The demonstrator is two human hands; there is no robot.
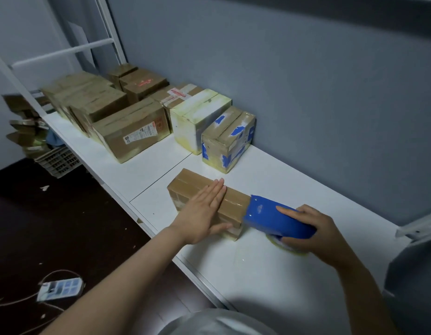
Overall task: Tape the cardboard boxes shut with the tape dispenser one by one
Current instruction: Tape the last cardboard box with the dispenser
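Note:
A long, low cardboard box (pixel 190 187) lies on the white table (pixel 258 269) in front of me. My left hand (pixel 204 211) presses flat on its top, fingers straight, thumb against the near side. My right hand (pixel 313 233) grips the blue tape dispenser (pixel 275 217), index finger stretched along its top. The dispenser's front end meets the box's right end. A yellowish tape roll (pixel 290 249) shows under the dispenser, mostly hidden by my right hand.
Several taped cardboard boxes (pixel 134 131) stand in rows at the back left against the grey wall, the nearest one (pixel 227 139) with blue tape scraps. A white metal frame (pixel 64 50) rises at the left. On the dark floor lie a crate (pixel 57 160) and a phone with cable (pixel 61 288).

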